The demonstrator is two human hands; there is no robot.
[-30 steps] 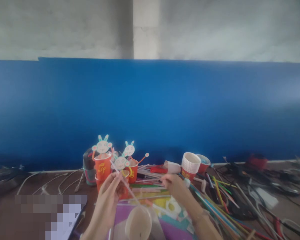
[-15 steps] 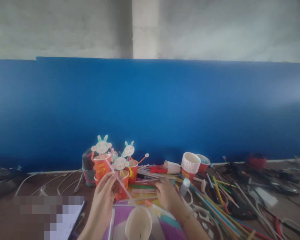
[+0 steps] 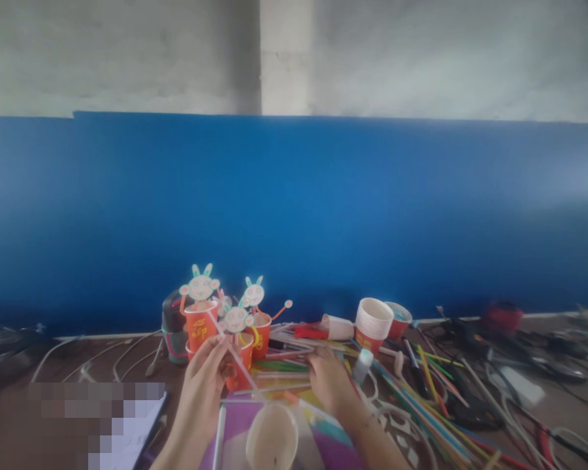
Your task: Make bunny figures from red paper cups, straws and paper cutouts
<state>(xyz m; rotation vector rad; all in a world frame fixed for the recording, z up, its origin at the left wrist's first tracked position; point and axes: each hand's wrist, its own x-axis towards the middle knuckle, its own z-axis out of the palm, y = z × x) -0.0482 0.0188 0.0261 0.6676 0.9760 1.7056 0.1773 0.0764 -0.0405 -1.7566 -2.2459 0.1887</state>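
A pale pink straw [image 3: 242, 369] slants down in front of the red cups, and my left hand [image 3: 208, 365] pinches it near its upper part. My right hand [image 3: 328, 378] rests low over the pile of thin straws [image 3: 279, 375]; its fingertips are hard to make out, and whatever they touch is hidden. Just beyond my left hand stand red cups [image 3: 200, 324] with paper rabbit faces [image 3: 200, 287] on top. Nearest me, an upright white paper cup [image 3: 273, 434] stands on the colourful sheet [image 3: 336, 450].
Stacked paper cups [image 3: 374, 320] and a small capped bottle [image 3: 362, 364] stand right of my right hand. Long coloured sticks [image 3: 421, 408] and cables lie at the right. A dark container [image 3: 175, 326] is behind at the left, below a blue partition [image 3: 294, 209].
My right hand has shifted very slightly right over the straws. My left hand keeps its pinch on the pink straw, almost unmoved.
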